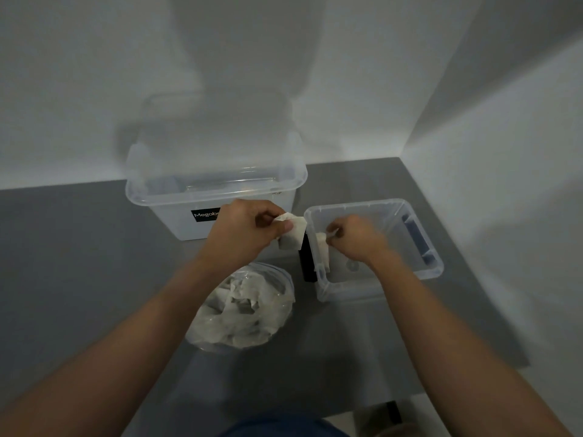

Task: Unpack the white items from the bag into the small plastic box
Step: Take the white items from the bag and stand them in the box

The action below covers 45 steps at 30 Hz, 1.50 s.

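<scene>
Taking the small plastic box (437, 266) as the landmark, the scene is read from left to right. Farthest to its left and slightly behind, a larger clear lidded storage box (176, 197) with a black label is seen on the grey table (79, 247). Nearer the viewer and to the left of the small box, the clear plastic bag (243, 310) lies open, and many crumpled white items are visible inside it. Above the bag and just outside the small box's left wall, the left hand (243, 230) is closed on 1 white folded piece (291, 233), which hangs down from the pinch with its long axis roughly vertical. A dark object (307, 263) is wedged against the left wall of the box; what it is cannot be told. Inside the box, close to that same wall, the right hand (355, 236) is pinched on a second white piece (322, 247), which is held low against the wall. The coming move is judged to turn on 1 relation: the left hand's piece lies just left of the box rim and above it, so a short shift rightward over the wall would be needed, with the left hand the nearer one for it. The right hand's piece appears ready to be let go where it is.
</scene>
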Each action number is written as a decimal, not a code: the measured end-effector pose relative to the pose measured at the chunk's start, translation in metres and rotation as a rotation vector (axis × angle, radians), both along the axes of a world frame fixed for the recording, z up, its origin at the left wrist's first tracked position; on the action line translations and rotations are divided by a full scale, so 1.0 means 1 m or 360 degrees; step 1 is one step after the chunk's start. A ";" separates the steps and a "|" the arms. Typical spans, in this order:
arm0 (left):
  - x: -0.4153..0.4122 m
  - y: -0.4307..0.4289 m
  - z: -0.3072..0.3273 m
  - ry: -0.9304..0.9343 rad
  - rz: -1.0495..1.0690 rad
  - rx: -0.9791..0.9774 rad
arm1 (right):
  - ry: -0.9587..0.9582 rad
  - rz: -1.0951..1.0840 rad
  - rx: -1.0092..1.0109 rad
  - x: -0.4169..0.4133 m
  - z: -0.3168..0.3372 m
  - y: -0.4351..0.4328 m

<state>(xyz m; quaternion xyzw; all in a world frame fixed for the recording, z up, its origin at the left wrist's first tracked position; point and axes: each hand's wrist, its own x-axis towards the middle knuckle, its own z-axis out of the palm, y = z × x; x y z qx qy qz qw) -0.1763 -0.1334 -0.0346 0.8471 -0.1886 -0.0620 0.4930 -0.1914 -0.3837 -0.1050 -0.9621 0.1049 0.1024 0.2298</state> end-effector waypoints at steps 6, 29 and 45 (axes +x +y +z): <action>0.004 -0.013 -0.001 0.0026 -0.0072 -0.0043 | -0.0438 -0.0107 0.1061 -0.048 0.081 0.028; 0.004 -0.007 -0.008 0.0267 0.0060 -0.0061 | 0.0173 0.0369 0.0081 -0.014 0.002 -0.004; 0.002 -0.018 -0.005 -0.0041 -0.0143 0.0227 | -0.0487 -0.0039 0.0409 -0.032 0.043 -0.001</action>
